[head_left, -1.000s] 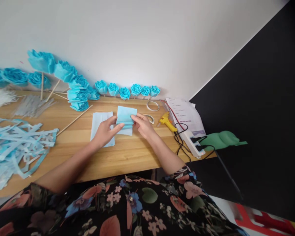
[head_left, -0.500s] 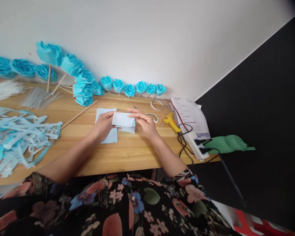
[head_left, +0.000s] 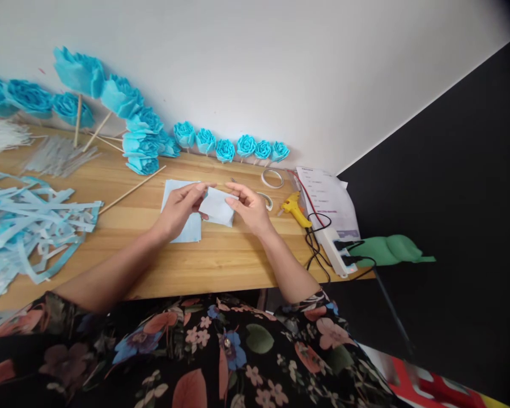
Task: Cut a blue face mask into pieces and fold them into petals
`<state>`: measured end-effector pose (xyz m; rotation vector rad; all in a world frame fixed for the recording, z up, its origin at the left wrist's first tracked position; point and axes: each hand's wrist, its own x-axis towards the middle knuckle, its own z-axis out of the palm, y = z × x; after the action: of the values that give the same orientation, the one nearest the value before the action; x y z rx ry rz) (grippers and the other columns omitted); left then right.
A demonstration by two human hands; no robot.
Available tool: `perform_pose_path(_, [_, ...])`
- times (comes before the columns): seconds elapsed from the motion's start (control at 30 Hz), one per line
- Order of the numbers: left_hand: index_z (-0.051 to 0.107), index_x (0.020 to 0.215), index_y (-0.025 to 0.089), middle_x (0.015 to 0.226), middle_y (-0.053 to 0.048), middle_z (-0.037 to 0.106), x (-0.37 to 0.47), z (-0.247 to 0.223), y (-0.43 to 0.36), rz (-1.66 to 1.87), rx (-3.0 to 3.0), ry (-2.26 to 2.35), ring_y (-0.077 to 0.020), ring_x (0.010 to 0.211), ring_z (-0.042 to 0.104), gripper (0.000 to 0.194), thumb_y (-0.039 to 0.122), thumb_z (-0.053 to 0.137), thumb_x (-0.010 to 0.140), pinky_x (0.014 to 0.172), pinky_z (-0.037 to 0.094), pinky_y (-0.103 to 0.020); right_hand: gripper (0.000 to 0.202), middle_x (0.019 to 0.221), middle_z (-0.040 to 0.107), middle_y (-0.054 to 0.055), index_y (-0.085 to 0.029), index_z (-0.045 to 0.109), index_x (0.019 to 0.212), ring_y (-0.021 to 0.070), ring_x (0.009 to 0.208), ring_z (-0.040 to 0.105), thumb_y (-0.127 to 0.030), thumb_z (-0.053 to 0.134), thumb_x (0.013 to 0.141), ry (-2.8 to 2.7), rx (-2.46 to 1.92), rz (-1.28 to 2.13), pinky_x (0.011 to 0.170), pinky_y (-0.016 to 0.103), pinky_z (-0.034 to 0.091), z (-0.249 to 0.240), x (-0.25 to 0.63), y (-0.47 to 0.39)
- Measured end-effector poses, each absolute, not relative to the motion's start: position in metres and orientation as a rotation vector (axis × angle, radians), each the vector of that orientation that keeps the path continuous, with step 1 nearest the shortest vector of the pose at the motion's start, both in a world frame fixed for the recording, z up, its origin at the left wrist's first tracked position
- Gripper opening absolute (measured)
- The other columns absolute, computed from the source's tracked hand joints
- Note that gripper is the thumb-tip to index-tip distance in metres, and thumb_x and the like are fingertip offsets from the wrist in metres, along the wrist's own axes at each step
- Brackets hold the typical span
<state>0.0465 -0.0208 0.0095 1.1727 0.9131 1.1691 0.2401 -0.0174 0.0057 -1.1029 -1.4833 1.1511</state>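
A small light-blue folded sheet (head_left: 218, 206) is held just above the wooden table, between my two hands. My left hand (head_left: 179, 211) grips its left edge, thumb on top and fingertips showing beneath. My right hand (head_left: 252, 208) is closed on its right side, with the thumb pressed on the upper face and the fingers behind. Whether the sheet is paper or thin fabric I cannot tell. Below my left hand lies a larger light-blue sheet (head_left: 191, 230), flat on the table and partly hidden by that hand.
Blue artificial flowers (head_left: 225, 150) line the wall, some on wooden sticks. Blue and white strips (head_left: 34, 221) heap at the left. A tape roll (head_left: 272, 179), yellow glue gun (head_left: 296, 209), cables, printed paper (head_left: 329, 198) and power strip (head_left: 339, 253) occupy the right.
The folded sheet has tilted and moved slightly right. My right fingers, earlier stretched across its top, now pinch its right side, thumb on the face. The camera view has shifted a little.
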Motion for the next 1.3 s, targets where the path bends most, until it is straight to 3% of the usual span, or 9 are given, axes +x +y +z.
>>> perform_pose_path(0.13, [0.07, 0.105, 0.013, 0.093, -0.012, 0.07, 0.046, 0.0099, -0.0214, 1.049, 1.198, 0.789, -0.0226, 0.075, 0.067, 0.055, 0.062, 0.064, 0.081, 0.051, 0.053, -0.029, 0.045, 0.092, 0.068, 0.002, -0.023, 0.068, 0.119, 0.0156, 0.08, 0.061, -0.043, 0.072, 0.08, -1.406, -1.09, 1.103, 0.074, 0.028, 0.049, 0.0057, 0.2403, -0.017])
perform_pose_path(0.33, [0.068, 0.074, 0.013, 0.068, -0.006, 0.069, 0.0507, 0.013, -0.0261, 0.925, 1.283, 0.974, -0.0138, 0.049, 0.057, 0.046, 0.058, 0.076, 0.07, 0.053, 0.046, -0.029, 0.046, 0.092, 0.068, 0.002, -0.023, 0.068, 0.118, 0.0156, 0.08, 0.061, -0.045, 0.073, 0.079, -1.346, -1.092, 1.105, 0.073, 0.028, 0.049, 0.0076, 0.2377, -0.0188])
perform_pose_path(0.63, [0.062, 0.056, 0.018, 0.052, 0.0, 0.059, 0.0467, 0.0098, -0.0196, 1.124, 1.344, 1.086, -0.0126, 0.052, 0.051, 0.037, 0.048, 0.072, 0.074, 0.055, 0.04, -0.026, 0.053, 0.099, 0.073, 0.004, -0.023, 0.064, 0.121, 0.0196, 0.094, 0.067, -0.047, 0.075, 0.076, -1.371, -0.966, 1.379, 0.083, 0.031, 0.053, 0.0071, 0.236, -0.0187])
perform_pose_path(0.8, [0.057, 0.054, 0.018, 0.05, 0.003, 0.051, 0.0477, 0.0114, -0.0227, 1.065, 1.509, 1.111, -0.0101, 0.05, 0.043, 0.037, 0.046, 0.071, 0.074, 0.051, 0.031, -0.024, 0.046, 0.091, 0.072, 0.001, -0.024, 0.068, 0.116, 0.0161, 0.084, 0.065, -0.041, 0.076, 0.074, -1.386, -1.015, 1.295, 0.075, 0.027, 0.052, 0.0053, 0.2359, -0.0186])
perform_pose_path(1.3, [0.056, 0.054, 0.018, 0.053, 0.003, 0.049, 0.0484, 0.0134, -0.0224, 1.065, 1.448, 1.058, -0.0105, 0.052, 0.042, 0.038, 0.046, 0.07, 0.075, 0.053, 0.032, -0.025, 0.041, 0.082, 0.068, 0.0, -0.021, 0.072, 0.109, 0.0135, 0.073, 0.058, -0.04, 0.077, 0.073, -1.367, -1.103, 1.144, 0.067, 0.025, 0.049, 0.0086, 0.2344, -0.0201])
